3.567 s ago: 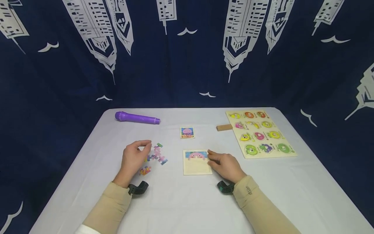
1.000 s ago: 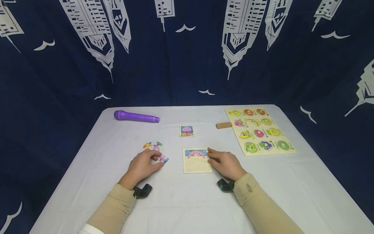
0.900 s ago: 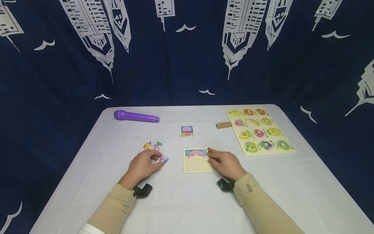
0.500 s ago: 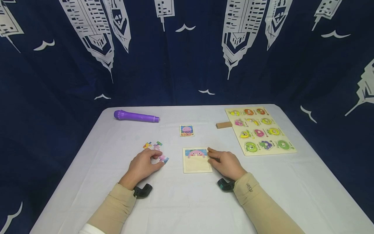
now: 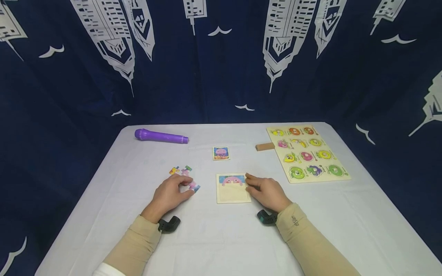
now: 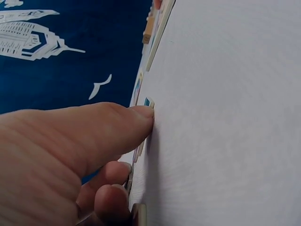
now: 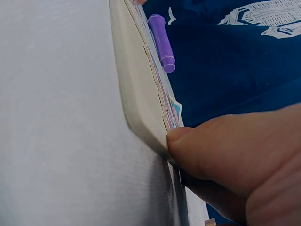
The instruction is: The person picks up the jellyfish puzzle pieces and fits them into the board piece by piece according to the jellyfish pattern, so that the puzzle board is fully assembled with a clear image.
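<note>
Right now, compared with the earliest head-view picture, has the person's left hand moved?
Yes: judged against the purple microphone, the left hand has shifted rightward, toward the puzzle tray, and slightly farther from the microphone.

Microphone (image 5: 161, 136), purple, lying on side, far left of white-clothed table (image 5: 221, 241). Fruit puzzle board (image 5: 308, 149), pale, twelve colourful pictures in four rows of three, far right. Wooden block (image 5: 264, 147), brown, end at board's left edge. Backdrop curtain (image 5: 207, 76), navy, printed white birds, inverted skyscrapers.
</note>
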A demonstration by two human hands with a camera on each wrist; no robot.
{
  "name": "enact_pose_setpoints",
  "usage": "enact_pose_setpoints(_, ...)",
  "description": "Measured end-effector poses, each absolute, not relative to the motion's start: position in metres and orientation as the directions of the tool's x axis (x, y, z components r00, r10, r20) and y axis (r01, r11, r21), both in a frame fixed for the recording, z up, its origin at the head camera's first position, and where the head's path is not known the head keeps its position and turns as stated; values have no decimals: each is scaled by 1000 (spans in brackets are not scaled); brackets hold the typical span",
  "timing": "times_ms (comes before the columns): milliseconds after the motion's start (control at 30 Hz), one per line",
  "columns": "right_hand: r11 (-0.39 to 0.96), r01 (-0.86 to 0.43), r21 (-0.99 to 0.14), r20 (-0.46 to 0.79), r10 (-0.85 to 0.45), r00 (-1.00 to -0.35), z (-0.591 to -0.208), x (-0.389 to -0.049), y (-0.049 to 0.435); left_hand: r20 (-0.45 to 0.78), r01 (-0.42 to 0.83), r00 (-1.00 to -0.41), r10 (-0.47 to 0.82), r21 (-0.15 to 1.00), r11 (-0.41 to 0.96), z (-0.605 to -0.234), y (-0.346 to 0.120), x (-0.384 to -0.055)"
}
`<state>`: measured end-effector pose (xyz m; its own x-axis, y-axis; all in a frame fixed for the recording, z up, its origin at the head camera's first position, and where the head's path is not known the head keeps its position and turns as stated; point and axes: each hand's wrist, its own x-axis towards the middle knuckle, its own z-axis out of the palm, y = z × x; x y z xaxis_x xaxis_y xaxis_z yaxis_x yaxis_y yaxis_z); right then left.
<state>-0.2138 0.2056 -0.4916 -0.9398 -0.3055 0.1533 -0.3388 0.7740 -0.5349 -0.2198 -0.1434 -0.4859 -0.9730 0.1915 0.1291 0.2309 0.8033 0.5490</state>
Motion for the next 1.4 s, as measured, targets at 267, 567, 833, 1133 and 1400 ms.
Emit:
enact_pose_setpoints(267,777,-333,-534,164,-291,-943,-491,-215,206,128,236,-972,198,557,796,-485,-144,-222)
enact_pose_setpoints(567,773,-343,-534,169,-300,-939,-491,-215,206,128,247,-969,212,572,782,-484,-143,-222)
enact_pose_setpoints(833,775,-343,-531,165,-302,-939,-491,-215,207,135,263,-965,226,538,801,-484,-141,-220)
enact_pose_setpoints(1133,773,-344,-533,169,-302,-938,-492,-215,207,131,251,-968,214,546,799,-484,-139,-220)
enact_pose_setpoints(1400,772,-347,-532,163,-309,-937,-491,-214,206,153,257,-966,207,549,795,-485,-135,-218)
